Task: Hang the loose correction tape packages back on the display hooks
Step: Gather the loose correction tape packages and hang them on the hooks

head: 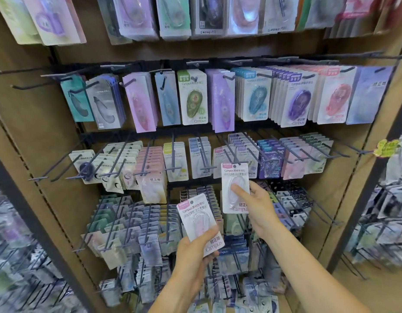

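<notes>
Brown pegboard display (48, 136), rows of dark hooks (173, 154) bearing carded stationery. Left hand (193, 256) grip clamps one correction tape package (198, 222). Right hand (258, 206) grip pinches a second package (235, 188), raised beside a hook.

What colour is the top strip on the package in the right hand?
Pink, on the raised package in the head view.

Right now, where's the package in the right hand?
The right hand holds its pink-topped Campus package upright at centre frame, its hole level with a third-row hook tip.
</notes>
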Motion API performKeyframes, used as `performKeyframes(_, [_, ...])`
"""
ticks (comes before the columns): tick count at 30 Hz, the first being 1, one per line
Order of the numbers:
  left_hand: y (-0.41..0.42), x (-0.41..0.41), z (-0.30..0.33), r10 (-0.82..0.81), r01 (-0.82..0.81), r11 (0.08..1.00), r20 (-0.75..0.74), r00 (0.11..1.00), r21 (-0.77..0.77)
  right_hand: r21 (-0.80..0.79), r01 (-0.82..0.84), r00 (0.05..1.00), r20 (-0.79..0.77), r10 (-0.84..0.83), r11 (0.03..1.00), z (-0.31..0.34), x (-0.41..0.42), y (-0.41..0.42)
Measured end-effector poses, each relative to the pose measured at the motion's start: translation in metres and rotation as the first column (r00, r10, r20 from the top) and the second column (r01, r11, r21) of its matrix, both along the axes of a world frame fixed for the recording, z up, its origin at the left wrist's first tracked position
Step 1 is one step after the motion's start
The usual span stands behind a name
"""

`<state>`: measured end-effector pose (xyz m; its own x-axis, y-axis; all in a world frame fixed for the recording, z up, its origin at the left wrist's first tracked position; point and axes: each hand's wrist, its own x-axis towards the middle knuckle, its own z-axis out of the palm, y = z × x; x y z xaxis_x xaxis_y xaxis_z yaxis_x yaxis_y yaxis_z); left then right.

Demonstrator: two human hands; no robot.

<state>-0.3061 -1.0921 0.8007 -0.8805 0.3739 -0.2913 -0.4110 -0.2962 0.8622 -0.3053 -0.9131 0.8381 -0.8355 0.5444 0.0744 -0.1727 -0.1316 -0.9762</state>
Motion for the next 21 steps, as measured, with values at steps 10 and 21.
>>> performKeyframes(10, [-0.003, -0.010, 0.004, -0.123, 0.119, 0.991, -0.065, 0.990, -0.056, -0.269, 0.165, 0.975, 0.187, -0.117, 0.949, 0.022, -0.079, 0.021])
performKeyframes(21, [0.025, -0.016, -0.003, -0.195, 0.142, 0.972, -0.301, 0.933, -0.189, -0.089, -0.009, 0.989, 0.144, 0.022, 0.996, -0.014, 0.022, -0.005])
